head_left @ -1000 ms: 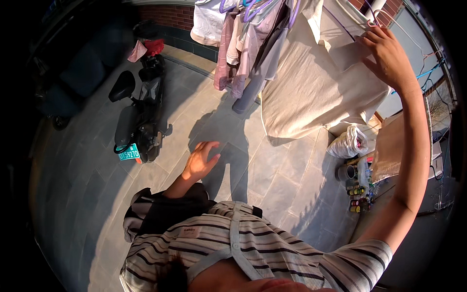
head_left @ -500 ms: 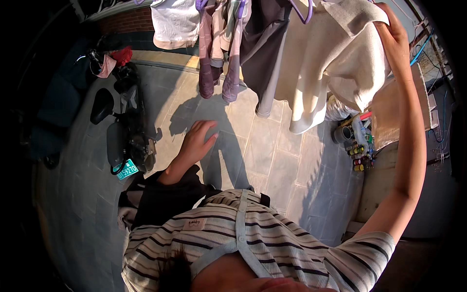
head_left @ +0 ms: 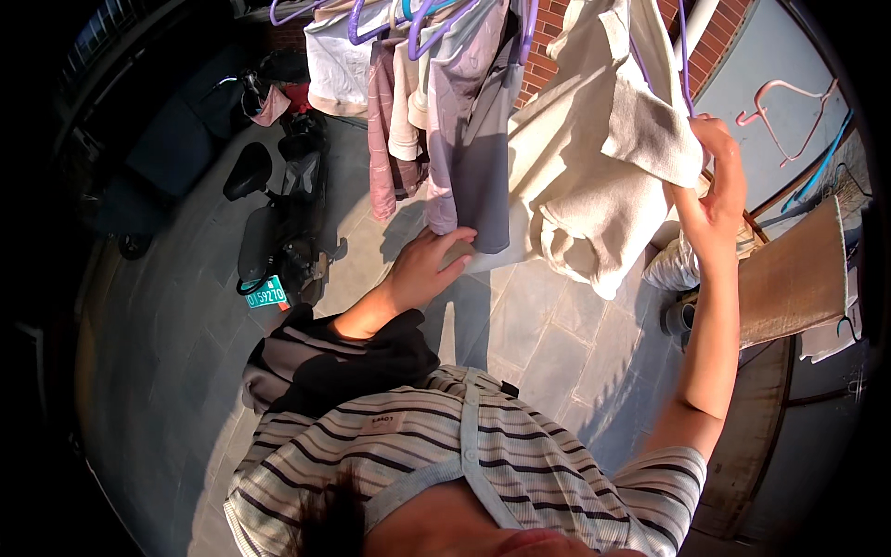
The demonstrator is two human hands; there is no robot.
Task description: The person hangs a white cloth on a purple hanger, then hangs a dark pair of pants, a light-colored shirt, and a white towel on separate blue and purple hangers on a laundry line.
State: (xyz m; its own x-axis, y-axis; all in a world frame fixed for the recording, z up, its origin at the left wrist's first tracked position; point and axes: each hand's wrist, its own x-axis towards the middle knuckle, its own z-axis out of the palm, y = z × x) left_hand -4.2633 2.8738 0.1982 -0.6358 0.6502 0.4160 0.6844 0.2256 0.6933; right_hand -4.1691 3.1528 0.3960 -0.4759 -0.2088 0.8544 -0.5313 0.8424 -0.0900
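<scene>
A cream knit top (head_left: 594, 176) hangs in front of me on a purple hanger (head_left: 685, 56). High on the right, my right hand (head_left: 713, 190) is closed on its upper edge, with the fingers partly behind the cloth. My left hand (head_left: 422, 271) is raised at the hems of a lavender garment (head_left: 450, 139) and a grey garment (head_left: 484, 176). Its thumb and fingers are apart, and whether the fingertips touch the cloth is hard to see. Black and taupe clothes (head_left: 325, 367) lie draped over my left forearm.
More hung laundry, including a white garment (head_left: 343, 70), is to the left. A parked scooter (head_left: 278, 223) stands on the paved floor (head_left: 538, 343). On the right are a pink hanger (head_left: 789, 121), a brown board (head_left: 794, 269) and a dark pot (head_left: 680, 320).
My left hand has risen to the hanging hems. My right hand has come lower and inward, still gripping the cream top. The view has tilted up, showing more hangers and the brick wall.
</scene>
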